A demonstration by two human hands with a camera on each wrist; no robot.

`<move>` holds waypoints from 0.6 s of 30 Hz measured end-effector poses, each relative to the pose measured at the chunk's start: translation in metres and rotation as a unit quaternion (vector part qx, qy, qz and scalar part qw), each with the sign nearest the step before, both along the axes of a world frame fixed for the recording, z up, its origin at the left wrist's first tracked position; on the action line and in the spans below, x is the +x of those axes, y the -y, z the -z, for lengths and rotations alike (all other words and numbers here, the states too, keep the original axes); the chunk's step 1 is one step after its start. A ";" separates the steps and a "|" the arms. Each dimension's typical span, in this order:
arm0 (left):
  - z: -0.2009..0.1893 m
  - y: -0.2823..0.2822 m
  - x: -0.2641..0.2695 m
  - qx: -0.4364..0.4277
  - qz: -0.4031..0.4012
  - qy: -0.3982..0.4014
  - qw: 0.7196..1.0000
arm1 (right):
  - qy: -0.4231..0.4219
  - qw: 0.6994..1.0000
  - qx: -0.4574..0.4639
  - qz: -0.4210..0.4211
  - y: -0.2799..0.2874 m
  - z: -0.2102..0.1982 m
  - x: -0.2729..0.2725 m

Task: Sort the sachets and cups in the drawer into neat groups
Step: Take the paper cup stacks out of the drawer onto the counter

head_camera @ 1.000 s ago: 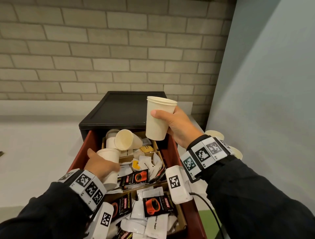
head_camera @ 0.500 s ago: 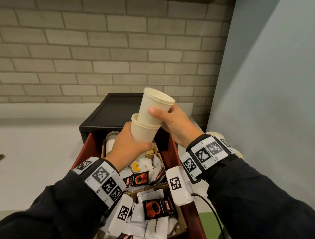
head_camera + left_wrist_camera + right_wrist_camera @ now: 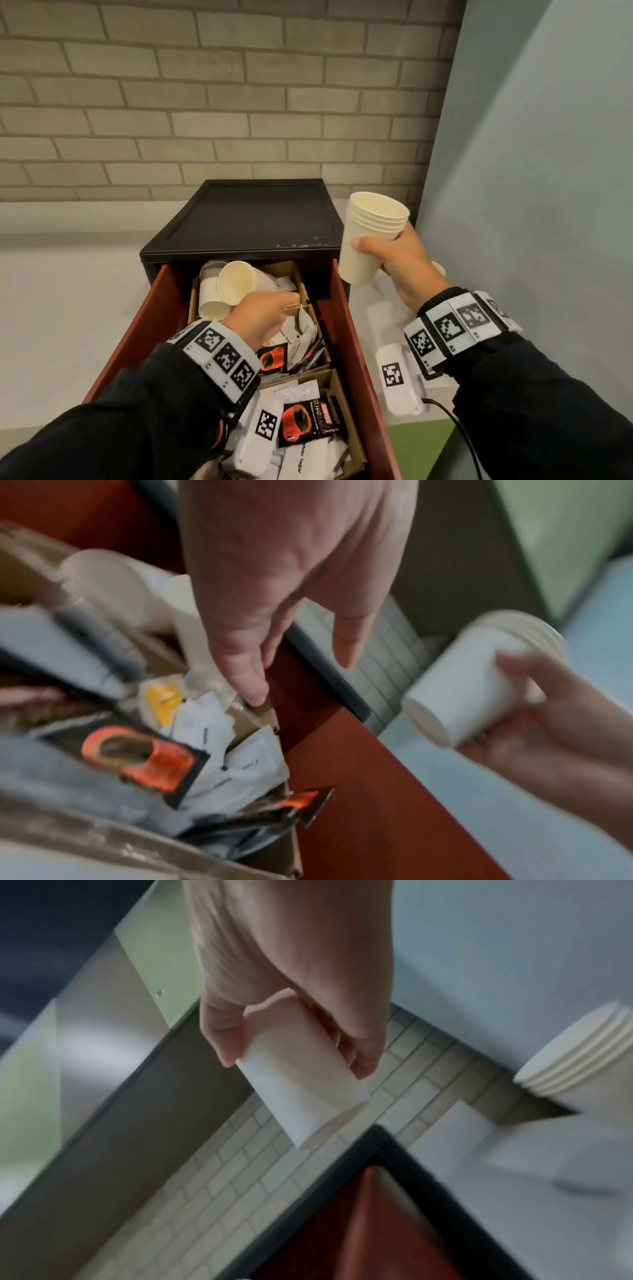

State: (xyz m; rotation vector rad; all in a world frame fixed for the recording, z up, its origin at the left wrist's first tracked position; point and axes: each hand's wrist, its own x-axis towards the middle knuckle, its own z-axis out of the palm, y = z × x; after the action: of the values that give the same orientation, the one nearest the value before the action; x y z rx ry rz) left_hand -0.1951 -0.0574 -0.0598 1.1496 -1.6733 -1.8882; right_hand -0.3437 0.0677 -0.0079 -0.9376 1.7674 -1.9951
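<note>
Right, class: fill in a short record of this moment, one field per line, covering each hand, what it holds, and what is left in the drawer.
right hand: grips a nested stack of cream paper cups, held beside the drawer
left hand: open, empty, low over the sachets
drawer: red pull-out drawer, open
loose cups: cream paper cups tipped over at the back
sachets: black-and-orange coffee sachets mixed with white sugar sachets, unsorted

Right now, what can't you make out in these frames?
- Left hand fingertips: head view, hidden behind its own knuckles.
- Sachets: left wrist view, print lost to blur.
- Drawer near end: head view, cut by the bottom edge and the left sleeve.
- Stack of cups count: right hand covers part; rims too fine.
</note>
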 end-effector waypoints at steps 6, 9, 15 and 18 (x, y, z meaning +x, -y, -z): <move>0.018 0.018 -0.017 0.157 -0.114 -0.061 0.979 | -0.017 0.995 0.060 0.082 -0.011 0.037 -0.033; 0.025 0.026 -0.028 0.188 -0.196 -0.110 0.956 | -0.004 0.991 0.082 0.101 -0.009 0.060 -0.039; 0.023 0.029 -0.046 0.173 -0.236 -0.147 0.945 | 0.023 0.985 0.095 0.141 0.005 0.102 -0.048; 0.024 0.036 -0.055 0.177 -0.218 -0.102 0.954 | 0.045 0.982 0.090 0.163 0.014 0.122 -0.053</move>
State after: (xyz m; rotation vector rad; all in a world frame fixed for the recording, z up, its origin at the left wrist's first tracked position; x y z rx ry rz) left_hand -0.2498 -0.0937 -0.0843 1.2757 -0.8993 -1.9686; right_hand -0.3970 0.0537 -0.1298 -0.5192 2.1156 -1.9809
